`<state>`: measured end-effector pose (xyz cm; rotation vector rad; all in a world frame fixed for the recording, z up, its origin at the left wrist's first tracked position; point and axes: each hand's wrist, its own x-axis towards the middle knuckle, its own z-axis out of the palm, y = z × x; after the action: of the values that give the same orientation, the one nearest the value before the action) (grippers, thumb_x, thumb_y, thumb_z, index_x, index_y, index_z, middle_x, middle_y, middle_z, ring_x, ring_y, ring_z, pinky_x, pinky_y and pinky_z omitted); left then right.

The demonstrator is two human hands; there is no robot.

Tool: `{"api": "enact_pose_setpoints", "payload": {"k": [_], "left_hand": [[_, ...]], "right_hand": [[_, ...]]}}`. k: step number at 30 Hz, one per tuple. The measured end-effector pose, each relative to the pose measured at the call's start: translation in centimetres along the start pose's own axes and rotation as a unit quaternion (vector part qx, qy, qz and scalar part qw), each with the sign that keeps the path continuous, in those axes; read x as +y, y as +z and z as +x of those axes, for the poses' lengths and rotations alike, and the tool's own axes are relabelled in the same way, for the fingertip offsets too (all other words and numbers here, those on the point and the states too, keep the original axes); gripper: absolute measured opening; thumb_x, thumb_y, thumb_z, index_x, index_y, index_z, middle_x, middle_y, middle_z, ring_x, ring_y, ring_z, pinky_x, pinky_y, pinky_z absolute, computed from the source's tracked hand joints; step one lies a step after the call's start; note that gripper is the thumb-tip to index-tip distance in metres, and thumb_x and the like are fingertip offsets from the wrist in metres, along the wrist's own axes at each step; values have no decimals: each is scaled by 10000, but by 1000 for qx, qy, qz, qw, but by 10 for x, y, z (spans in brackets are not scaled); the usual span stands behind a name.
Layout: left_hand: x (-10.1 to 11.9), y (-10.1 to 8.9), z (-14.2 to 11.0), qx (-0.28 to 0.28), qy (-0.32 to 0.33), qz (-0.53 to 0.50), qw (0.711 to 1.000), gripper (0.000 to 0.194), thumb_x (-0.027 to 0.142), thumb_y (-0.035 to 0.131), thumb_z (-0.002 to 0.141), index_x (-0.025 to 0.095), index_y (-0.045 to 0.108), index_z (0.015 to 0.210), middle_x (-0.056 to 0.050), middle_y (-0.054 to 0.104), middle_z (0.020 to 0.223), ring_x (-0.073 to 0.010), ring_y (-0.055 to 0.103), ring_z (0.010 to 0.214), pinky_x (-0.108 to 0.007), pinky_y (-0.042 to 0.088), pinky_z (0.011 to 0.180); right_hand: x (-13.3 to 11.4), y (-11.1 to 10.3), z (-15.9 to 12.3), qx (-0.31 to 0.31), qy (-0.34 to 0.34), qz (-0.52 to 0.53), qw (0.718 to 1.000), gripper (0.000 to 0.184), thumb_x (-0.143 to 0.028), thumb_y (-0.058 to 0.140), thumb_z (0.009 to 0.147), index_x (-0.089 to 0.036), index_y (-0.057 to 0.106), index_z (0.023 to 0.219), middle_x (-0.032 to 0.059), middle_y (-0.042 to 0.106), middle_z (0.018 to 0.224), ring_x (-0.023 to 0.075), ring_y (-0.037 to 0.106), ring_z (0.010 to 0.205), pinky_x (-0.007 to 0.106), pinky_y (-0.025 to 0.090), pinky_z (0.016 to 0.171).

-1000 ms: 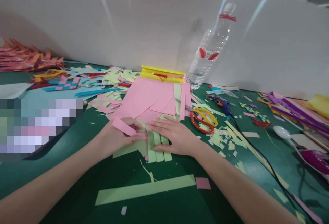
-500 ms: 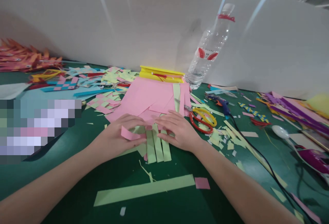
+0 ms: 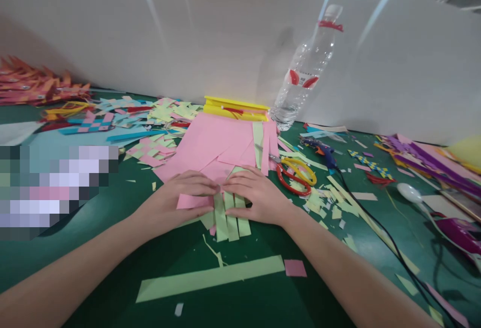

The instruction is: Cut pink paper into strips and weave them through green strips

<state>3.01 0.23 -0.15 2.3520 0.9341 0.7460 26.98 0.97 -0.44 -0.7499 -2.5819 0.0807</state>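
Several pale green paper strips (image 3: 232,225) hang side by side toward me, between my two hands. My left hand (image 3: 184,195) curls over a pink paper strip (image 3: 193,201), with the thumb along its lower edge and the fingertips at the leftmost green strip. From the other side, my right hand (image 3: 259,195) has its fingers and thumb on the green strips, thumb low and fingers above. Where pink and green cross is mostly hidden by my fingers. Pink paper sheets (image 3: 216,135) lie just beyond both hands.
Scissors (image 3: 296,175) with red and yellow handles lie right of the sheets. A glue gun (image 3: 321,150) with a black cord and a clear bottle (image 3: 300,77) are farther back. A loose green strip (image 3: 210,278) and a pink scrap (image 3: 295,268) lie nearest me. Paper weavings (image 3: 154,150) are at left.
The pink strip's raised, curled end now lies flatter under my left hand. My fingers have come down closer over the green strips, and my right thumb has moved lower and left onto them.
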Motion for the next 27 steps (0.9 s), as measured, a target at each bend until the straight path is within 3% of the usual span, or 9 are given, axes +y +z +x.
{"api": "enact_pose_setpoints", "payload": {"k": [6,11,15,20,24,27], "left_hand": [[0,-1,1,-16,6,6,1000,219,344,628,854,278,690,1053,-30,694,1118,-216,574,1121,-361,398,995],[1,-4,0,12,-33,19,999,442,429,689,780,256,605,1178,-53,646,1162,-249,560,1103,-362,437,946],[6,-10,0,26,-104,-2,994,508,472,694,747,255,580,1191,-44,645,1048,-227,596,934,-341,494,813],[9,-13,2,61,-118,-56,990,502,434,711,720,239,597,1169,-15,630,871,-155,566,704,-273,498,641],[11,-13,3,60,-122,-68,988,488,406,706,713,208,600,1146,-15,635,820,-152,577,677,-287,507,649],[12,-13,3,61,-125,-70,988,486,425,698,721,195,591,1136,-20,635,830,-156,586,679,-289,511,634]], "right_hand": [[1,0,-1,-1,0,6,1000,419,-488,597,840,-177,652,1116,73,697,1145,220,590,1111,444,338,1070],[-1,-3,0,15,-9,12,1000,355,-444,590,856,-210,638,1119,64,675,1179,204,584,1106,431,357,1041],[-2,-3,2,66,-10,7,998,285,-402,609,851,-173,664,1011,69,711,976,203,613,923,388,430,898],[1,0,2,103,5,-19,994,171,-322,586,876,-174,671,867,39,675,748,171,574,733,342,411,788],[-1,-1,2,97,5,-9,995,147,-293,596,870,-168,674,864,23,660,719,155,561,698,338,386,785],[-8,-2,3,84,11,40,996,231,-373,659,825,-181,676,952,23,674,776,161,577,746,341,377,802]]}}
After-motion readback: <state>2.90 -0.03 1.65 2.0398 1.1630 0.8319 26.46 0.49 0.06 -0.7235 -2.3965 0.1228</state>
